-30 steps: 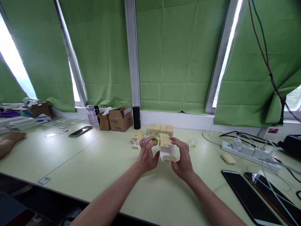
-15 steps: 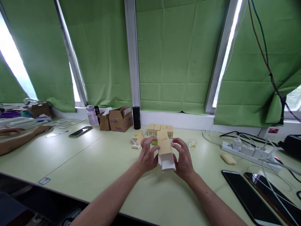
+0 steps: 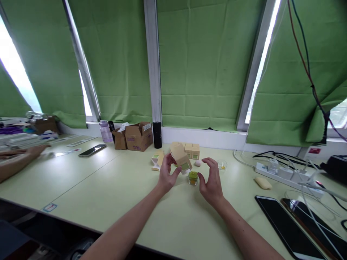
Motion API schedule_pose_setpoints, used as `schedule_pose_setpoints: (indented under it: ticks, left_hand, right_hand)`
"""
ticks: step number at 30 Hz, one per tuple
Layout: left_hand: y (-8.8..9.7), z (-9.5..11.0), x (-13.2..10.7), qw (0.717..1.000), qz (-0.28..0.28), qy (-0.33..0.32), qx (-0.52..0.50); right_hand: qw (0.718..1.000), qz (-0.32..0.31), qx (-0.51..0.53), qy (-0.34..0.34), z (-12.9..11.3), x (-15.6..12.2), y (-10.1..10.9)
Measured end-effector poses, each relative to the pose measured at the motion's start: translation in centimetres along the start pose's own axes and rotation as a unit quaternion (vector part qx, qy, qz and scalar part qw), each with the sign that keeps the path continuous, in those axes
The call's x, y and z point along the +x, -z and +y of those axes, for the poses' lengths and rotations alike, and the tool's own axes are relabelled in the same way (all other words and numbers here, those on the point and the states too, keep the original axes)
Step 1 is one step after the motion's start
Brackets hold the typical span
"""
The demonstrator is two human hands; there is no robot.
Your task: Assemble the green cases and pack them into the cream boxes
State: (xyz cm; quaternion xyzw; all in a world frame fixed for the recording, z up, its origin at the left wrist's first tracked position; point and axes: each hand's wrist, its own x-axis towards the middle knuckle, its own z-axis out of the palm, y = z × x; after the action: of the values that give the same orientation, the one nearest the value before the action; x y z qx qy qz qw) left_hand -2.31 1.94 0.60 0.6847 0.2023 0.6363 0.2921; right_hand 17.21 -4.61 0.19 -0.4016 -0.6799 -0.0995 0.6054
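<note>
My left hand (image 3: 168, 175) is closed around a small tan carton (image 3: 180, 157) with a green label, held tilted just above the table. A little jar with a green lid (image 3: 192, 178) stands on the table between my hands, under the carton's open end. My right hand (image 3: 211, 178) hovers to the jar's right with its fingers curled and apart, holding nothing. Behind them stands a row of tan cartons (image 3: 192, 150), and a flattened carton (image 3: 157, 160) lies at the left. A small pink piece (image 3: 197, 163) lies near the row.
Brown cardboard boxes (image 3: 138, 136), a black cylinder (image 3: 157, 135) and a purple bottle (image 3: 105, 131) stand by the window sill. A clear dish (image 3: 222, 165), power strip (image 3: 287, 174) with cables and two phones (image 3: 292, 224) lie at the right. Another person's hand (image 3: 29, 151) rests at far left.
My left hand has taken the carton alone and tipped it up to the left. The green-lidded jar now stands on the table. My right hand let go of the carton.
</note>
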Motion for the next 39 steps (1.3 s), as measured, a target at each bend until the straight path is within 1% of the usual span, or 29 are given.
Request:
schedule_pose_setpoints:
  ticks: [4,8,14,17,21,24,28,30,32,36,39]
  left_hand:
    - [0.1,0.6,0.5,0.989,0.004,0.099,-0.106]
    - [0.0,1.5,0.6,0.972,-0.012,0.173,-0.157]
    - [-0.5,1.8,0.2,0.958,-0.058,0.221,-0.177]
    - [-0.7,1.8,0.1,0.956,-0.076,0.228,-0.169]
    - [-0.7,1.8,0.0,0.957,-0.097,0.219,-0.161]
    - [-0.7,1.6,0.0,0.967,-0.097,0.191,-0.142]
    - [-0.5,0.9,-0.3,0.988,-0.086,0.111,-0.068]
    - [-0.4,0.8,-0.4,0.993,-0.092,0.071,-0.023]
    - [-0.3,0.9,-0.6,0.993,-0.109,0.045,0.008]
    - [-0.4,1.5,-0.8,0.989,-0.140,0.028,0.036]
    - [-0.6,1.6,-0.8,0.989,-0.137,0.031,0.037]
  right_hand:
    - [1.000,-0.015,0.012,0.004,-0.1,0.0,0.0]
    - [0.998,-0.047,0.041,0.002,-0.6,-0.1,0.0]
    - [0.986,-0.117,0.107,-0.050,-1.1,-0.4,-0.3]
    - [0.982,-0.123,0.128,-0.071,-1.1,-0.5,-0.5]
    - [0.976,-0.111,0.155,-0.105,-1.0,-0.4,-0.6]
    - [0.970,-0.097,0.176,-0.136,-0.9,-0.2,-0.6]
    - [0.961,-0.058,0.212,-0.168,-0.6,0.0,-0.7]
    - [0.957,-0.044,0.225,-0.178,-0.4,0.1,-0.7]
    - [0.955,-0.037,0.232,-0.183,-0.2,0.1,-0.7]
    - [0.951,-0.053,0.245,-0.183,-0.3,0.0,-0.6]
    - [0.948,-0.074,0.251,-0.183,-0.4,-0.1,-0.4]
